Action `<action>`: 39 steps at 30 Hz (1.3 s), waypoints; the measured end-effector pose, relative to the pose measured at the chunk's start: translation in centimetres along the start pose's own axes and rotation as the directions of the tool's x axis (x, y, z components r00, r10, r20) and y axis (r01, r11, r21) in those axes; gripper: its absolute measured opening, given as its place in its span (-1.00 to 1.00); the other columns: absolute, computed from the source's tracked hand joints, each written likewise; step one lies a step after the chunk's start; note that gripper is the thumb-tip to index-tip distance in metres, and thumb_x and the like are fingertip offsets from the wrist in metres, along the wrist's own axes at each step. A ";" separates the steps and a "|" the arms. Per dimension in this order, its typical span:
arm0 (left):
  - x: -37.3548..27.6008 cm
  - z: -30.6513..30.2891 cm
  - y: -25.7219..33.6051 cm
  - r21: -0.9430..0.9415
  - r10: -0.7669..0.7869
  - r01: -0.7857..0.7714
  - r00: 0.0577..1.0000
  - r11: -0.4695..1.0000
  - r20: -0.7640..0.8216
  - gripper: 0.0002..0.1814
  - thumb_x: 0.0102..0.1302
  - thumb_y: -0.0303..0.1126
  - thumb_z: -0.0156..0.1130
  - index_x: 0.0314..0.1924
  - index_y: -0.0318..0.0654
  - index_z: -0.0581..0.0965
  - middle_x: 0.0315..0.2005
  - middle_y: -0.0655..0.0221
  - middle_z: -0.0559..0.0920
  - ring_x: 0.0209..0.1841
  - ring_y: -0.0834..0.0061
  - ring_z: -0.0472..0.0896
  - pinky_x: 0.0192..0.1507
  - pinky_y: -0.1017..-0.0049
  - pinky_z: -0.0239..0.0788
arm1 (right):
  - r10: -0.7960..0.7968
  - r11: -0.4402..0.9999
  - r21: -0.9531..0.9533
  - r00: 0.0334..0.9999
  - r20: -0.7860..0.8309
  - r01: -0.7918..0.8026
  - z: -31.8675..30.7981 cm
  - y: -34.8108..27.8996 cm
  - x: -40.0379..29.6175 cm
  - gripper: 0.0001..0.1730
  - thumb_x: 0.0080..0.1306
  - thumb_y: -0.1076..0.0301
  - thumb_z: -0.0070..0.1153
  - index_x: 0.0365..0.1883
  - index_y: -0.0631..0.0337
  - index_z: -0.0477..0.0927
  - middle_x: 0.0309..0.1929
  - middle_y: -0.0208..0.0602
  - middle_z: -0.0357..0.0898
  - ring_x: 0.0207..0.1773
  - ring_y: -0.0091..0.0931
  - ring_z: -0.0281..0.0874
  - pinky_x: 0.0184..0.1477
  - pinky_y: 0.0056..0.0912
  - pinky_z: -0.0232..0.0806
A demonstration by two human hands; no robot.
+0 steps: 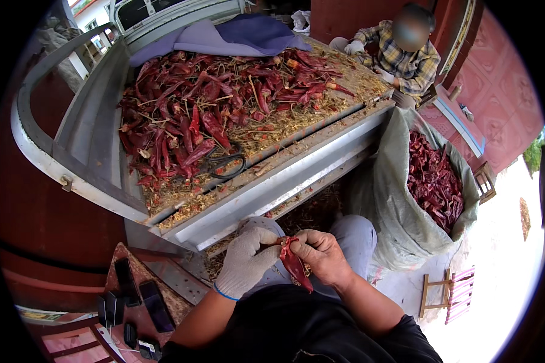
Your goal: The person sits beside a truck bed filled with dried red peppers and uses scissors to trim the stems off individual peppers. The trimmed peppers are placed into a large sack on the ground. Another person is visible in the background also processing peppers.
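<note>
A dried red chili pepper (295,267) hangs tip down between my two hands, above my lap. My left hand (247,258), in a knitted white work glove, pinches its upper end between thumb and fingers. Bare, my right hand (320,256) grips the same end from the other side. Ahead of me a heap of dried red chilies (200,100) with stems lies on a truck bed (263,170). Black-handled scissors (229,165) rest at the heap's near edge, their blades partly hidden. To my right, a woven sack (390,195) holds many stemless-looking red chilies (433,186).
Purple cloth (236,38) covers the heap's far side. Another person (406,59) in white gloves sits beyond the sack. Phones (156,304) and small devices lie on a low table (136,313) at left. A folding stool (449,295) stands at right.
</note>
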State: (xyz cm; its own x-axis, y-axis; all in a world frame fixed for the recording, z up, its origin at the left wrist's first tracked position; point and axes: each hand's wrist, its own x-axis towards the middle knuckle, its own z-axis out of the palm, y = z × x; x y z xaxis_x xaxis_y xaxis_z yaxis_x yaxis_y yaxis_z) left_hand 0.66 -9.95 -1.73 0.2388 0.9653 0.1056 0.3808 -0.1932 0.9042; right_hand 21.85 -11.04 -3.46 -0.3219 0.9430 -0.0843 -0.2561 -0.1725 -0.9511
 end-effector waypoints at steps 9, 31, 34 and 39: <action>1.7 -1.7 0.7 0.353 0.309 -0.363 0.930 0.863 0.200 -0.75 0.32 -0.43 0.30 -0.01 -0.17 0.68 -0.18 0.14 0.75 -0.06 0.01 0.72 0.04 0.06 0.54 | -0.112 0.916 -0.385 0.993 0.037 0.118 -0.1 0.0 0.3 -0.75 0.60 0.26 0.24 -0.13 0.32 0.67 -0.24 -0.40 0.69 -0.20 -0.60 0.58 -0.09 -0.41 0.48; 2.7 -3.1 1.1 0.477 0.243 -0.432 0.880 0.765 0.408 -0.61 0.36 -0.21 0.36 0.16 -0.09 0.70 -0.12 0.20 0.78 -0.03 0.00 0.72 0.02 0.04 0.53 | 0.054 0.730 -0.674 0.973 0.223 0.114 -1.2 -0.6 2.3 -0.69 0.55 0.21 0.20 -0.23 0.32 0.67 -0.34 0.11 0.65 -0.29 -0.04 0.65 -0.16 -0.07 0.50; 3.1 -3.4 1.3 0.419 0.212 -0.354 0.913 0.836 0.348 -0.69 0.37 -0.16 0.34 0.01 -0.12 0.74 -0.20 0.12 0.78 -0.07 -0.02 0.73 -0.03 0.05 0.53 | -0.003 0.630 -0.752 0.969 0.246 0.193 -1.3 -0.5 2.2 -0.68 0.53 0.18 0.17 -0.29 0.28 0.64 -0.34 0.08 0.65 -0.22 0.06 0.66 -0.14 0.05 0.51; 3.0 -2.4 2.4 0.545 0.015 -0.224 0.933 0.808 0.360 -0.73 0.34 -0.13 0.35 -0.20 -0.17 0.75 -0.29 0.09 0.77 -0.10 -0.04 0.73 -0.05 0.04 0.53 | -0.134 0.466 -0.830 0.952 0.275 0.306 -1.1 -0.2 1.9 -0.73 0.49 0.20 0.17 -0.33 0.22 0.60 -0.35 -0.03 0.64 -0.23 0.03 0.68 -0.16 0.09 0.53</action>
State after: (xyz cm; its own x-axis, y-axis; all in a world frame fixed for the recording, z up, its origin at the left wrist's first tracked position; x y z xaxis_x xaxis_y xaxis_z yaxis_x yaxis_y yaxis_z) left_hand 0.13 -7.13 1.77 0.5504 0.8341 -0.0371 0.7414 -0.4679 0.4811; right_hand 22.33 -8.93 -3.78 -0.5232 0.8424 0.1291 0.5391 0.4445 -0.7154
